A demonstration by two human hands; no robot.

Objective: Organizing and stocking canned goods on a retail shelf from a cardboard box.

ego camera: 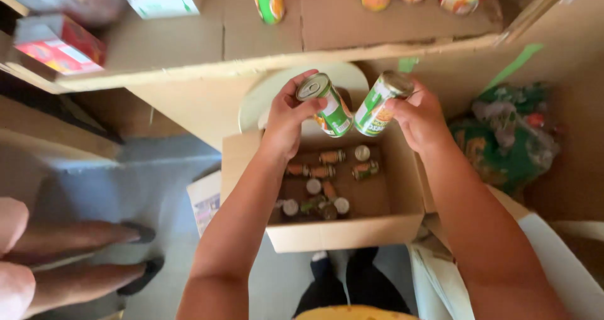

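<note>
**Two cans lifted over the open box**

I have a can in each hand, both held above the far edge of the cardboard box (345,232). My left hand (286,122) is closed around the left can (327,105), whose top tips toward the far left. My right hand (418,115) is clamped on the right can (380,103), whose top leans far right, so the two long axes splay apart like a V with the bases nearly meeting. Below them, smaller cans (324,182) lie scattered inside the box (some upright, some on their sides). The cardboard shelf (264,62) sits just beyond both hands, about equally near to each.
</note>
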